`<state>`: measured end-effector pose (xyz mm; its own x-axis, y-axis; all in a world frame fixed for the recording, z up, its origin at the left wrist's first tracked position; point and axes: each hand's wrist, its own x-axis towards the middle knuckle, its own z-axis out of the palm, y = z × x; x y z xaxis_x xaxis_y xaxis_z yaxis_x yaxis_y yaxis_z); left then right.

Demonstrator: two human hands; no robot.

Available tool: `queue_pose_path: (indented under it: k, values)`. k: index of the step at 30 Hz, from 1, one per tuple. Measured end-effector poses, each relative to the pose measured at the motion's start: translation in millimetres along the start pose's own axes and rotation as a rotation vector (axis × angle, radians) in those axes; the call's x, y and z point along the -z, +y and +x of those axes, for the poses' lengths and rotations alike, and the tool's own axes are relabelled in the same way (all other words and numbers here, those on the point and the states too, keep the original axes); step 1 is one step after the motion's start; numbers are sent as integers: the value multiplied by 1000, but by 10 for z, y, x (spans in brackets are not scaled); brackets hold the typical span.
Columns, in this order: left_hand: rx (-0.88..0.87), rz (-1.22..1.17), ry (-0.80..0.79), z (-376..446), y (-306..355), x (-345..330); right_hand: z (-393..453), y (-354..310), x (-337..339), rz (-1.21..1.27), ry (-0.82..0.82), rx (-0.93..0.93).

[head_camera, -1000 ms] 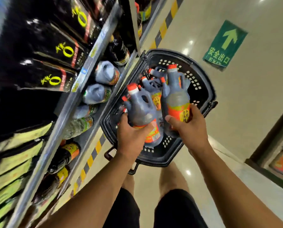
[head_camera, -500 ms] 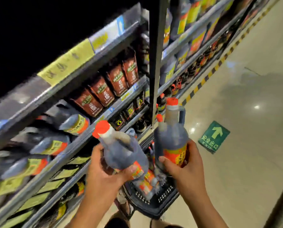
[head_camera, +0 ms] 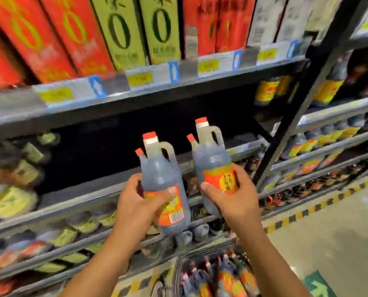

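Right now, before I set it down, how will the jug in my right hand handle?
The jug looks nearly full of dark liquid, so it is probably heavy for its size. Tall and narrow-topped, it may tip if set down tilted.

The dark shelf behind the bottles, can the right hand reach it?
Probably yes. The right hand holds its bottle upright in front of the dark shelf, and nothing stands between them.
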<state>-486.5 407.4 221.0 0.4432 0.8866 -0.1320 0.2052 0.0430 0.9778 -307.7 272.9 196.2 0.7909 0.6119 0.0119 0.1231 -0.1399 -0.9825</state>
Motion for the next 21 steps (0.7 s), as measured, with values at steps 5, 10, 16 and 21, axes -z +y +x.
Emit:
queue_pose_path:
  k: [5, 10, 16, 21]
  values:
    - [118, 16, 79, 380, 381, 280, 494, -521, -321, -133, -123, 52]
    - [268, -126, 77, 929, 554, 444, 1148, -669, -768, -137, -78, -40]
    - [278, -237, 148, 1465, 564, 337, 1484, -673, -1142, 60, -7, -151]
    - [108, -187, 242, 1670, 422, 125, 1608, -449, -1272, 42, 1, -58]
